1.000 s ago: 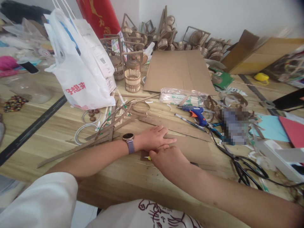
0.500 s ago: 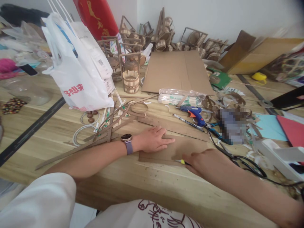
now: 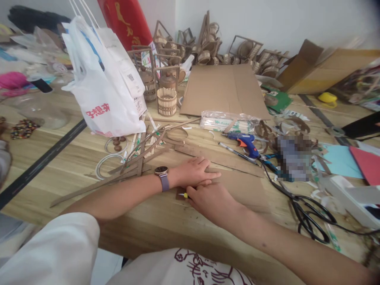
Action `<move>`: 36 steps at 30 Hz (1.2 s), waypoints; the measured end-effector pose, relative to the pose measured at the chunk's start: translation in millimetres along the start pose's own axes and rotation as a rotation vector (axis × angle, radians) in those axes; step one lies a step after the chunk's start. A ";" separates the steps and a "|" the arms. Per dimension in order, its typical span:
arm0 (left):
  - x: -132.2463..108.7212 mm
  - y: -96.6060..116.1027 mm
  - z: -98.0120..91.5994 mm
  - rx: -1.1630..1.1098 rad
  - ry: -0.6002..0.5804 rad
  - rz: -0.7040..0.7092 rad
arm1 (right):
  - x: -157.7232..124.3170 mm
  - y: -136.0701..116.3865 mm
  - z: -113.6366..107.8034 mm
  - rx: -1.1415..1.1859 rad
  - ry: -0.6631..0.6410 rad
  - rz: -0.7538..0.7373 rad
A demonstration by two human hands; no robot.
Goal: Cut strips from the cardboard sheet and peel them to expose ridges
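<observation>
Back from the right end of the cardboard sheet (image 3: 242,186), the right hand (image 3: 212,200) now sits at the sheet's near left corner, close against the left hand (image 3: 192,172), which has barely shifted. In the head view, the left hand lies flat on the sheet with its fingers stretched out and close together, pressing it onto the wooden table (image 3: 166,225); a watch (image 3: 162,172) is on that wrist. The right hand's fingers are curled tight around a small cutter (image 3: 185,195), of which only the yellow tip shows, pointing left at the sheet's corner. The sheet lies at the near middle of the table, mostly under and to the right of both hands. This looks like the start of a fresh cutting stroke along the near edge. A stroke from here would call for steady pressure from the flat hand and for keeping its fingertips clear of the blade's line. Farther off lie cardboard strips (image 3: 133,162) to the left, a blue glue gun (image 3: 245,141) and black scissors (image 3: 308,221) to the right.
</observation>
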State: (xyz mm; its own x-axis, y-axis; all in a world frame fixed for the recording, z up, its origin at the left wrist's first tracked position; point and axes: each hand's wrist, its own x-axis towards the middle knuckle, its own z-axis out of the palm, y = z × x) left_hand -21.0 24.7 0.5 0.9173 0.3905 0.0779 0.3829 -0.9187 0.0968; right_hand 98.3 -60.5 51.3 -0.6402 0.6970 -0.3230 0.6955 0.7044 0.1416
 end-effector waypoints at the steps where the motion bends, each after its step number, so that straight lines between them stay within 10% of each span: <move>1: 0.1 0.0 0.1 0.002 -0.003 0.000 | -0.1 0.1 -0.2 -0.011 -0.001 -0.006; 23: -1.5 0.2 -0.7 0.013 -0.023 0.024 | -1.8 -6.0 -12.5 -0.058 -0.104 -0.002; 36: -1.6 2.4 -6.7 0.005 -0.021 0.022 | -50.7 36.5 13.1 -0.026 -0.102 0.068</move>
State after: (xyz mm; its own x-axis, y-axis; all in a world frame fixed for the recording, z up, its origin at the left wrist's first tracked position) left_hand -22.3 22.3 7.3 0.9278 0.3685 0.0589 0.3627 -0.9276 0.0898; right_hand 160.4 -71.8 60.6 -0.5545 0.7269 -0.4051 0.7266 0.6602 0.1901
